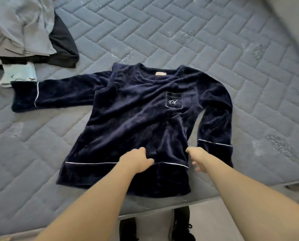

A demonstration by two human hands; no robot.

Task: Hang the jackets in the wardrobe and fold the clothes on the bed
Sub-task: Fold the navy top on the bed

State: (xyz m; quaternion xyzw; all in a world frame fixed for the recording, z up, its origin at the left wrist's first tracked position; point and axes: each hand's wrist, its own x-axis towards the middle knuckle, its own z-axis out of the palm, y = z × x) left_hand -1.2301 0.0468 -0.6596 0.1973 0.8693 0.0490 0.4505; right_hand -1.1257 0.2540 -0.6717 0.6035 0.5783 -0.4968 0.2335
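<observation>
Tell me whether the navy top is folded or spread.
Spread: the navy top lies flat on the bed, both sleeves out, unfolded.

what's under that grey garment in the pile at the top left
A black garment sticks out from beneath the grey garment. How far it reaches under, and whatever else lies below, is covered.
</observation>
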